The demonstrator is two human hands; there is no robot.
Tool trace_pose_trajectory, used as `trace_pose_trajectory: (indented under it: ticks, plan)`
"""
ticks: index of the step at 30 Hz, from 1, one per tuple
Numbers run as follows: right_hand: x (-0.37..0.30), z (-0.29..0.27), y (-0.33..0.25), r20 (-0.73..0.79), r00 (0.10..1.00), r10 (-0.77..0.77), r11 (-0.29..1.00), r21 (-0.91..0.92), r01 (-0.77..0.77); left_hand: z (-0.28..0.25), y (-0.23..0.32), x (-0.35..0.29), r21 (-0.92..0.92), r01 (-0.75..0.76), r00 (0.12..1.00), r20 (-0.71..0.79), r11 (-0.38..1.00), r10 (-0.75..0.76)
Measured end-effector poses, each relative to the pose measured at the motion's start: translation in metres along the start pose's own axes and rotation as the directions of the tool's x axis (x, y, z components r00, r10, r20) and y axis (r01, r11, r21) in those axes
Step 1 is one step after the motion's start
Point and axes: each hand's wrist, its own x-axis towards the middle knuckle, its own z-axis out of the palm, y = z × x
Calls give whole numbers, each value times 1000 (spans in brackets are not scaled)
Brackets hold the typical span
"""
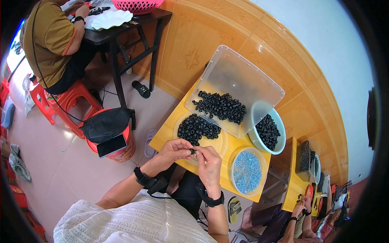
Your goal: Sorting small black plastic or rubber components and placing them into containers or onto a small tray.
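Note:
Near the front edge of the yellow table [164,139], my left hand [172,154] pinches a small black ring-like piece [192,151]. My right hand [208,164] meets it there, thumb and forefinger closed at the piece's right side; anything small between those fingertips is too tiny to make out. Just beyond my hands lies a pile of black ring-shaped pieces [196,128] on a round, pale tray [219,143]. A clear plastic box [255,75] with more such pieces tilts behind it. Light blue bits [247,172] fill a round clear container to the right.
A pale green bowl [279,119] of black pieces stands at the table's right. On the left, a phone [112,146] and a black bag [105,124] rest on a red bucket [125,150]. Co-workers sit at a dark table [101,36] and at a yellow table [289,194].

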Motion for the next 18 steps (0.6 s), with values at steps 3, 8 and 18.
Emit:
trace_pose_trajectory:
  ticks: [3,8,18]
  plan:
    - [-1,0,-4,2,1000,-8,999,-31,8,2,1,-1,33,-16,1000,1,999,16]
    - [-5,4,-11,30,1000,1,991,-135,3,0,-4,-1,139,-72,997,-6,988,74]
    - [-10,9,0,35,999,19,978,-206,-11,5,-10,-6,310,-135,990,1,941,142]
